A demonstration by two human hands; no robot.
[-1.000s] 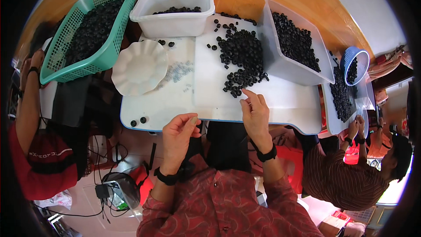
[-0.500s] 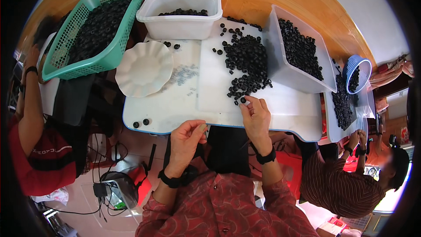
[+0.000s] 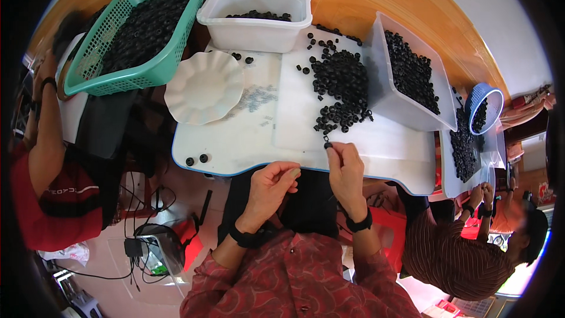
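My right hand [image 3: 346, 176] is closed in a pinch over the near edge of the white table, with a small black round part [image 3: 328, 145] at its fingertips. A tiny ring-like black piece shows just beyond that part. To the left, my left hand [image 3: 272, 191] hovers by the table's front edge, thumb and forefinger pressed together; whatever they hold is hidden. A heap of black round parts [image 3: 341, 82] lies on the table beyond my right hand. Two loose black round parts [image 3: 203, 158] rest near the front left edge.
A scalloped cream plate [image 3: 203, 89] lies at left, beside a green basket [image 3: 120, 85] of black parts. White tub [image 3: 253, 34] and translucent bin [image 3: 382, 76] hold more. A blue basket [image 3: 471, 103] is far right. One person sits left; another works at right.
The whole view has shifted slightly. My right hand has drawn back toward me from the heap, a black round part in its fingertips. My left hand has moved a little right, toward it.
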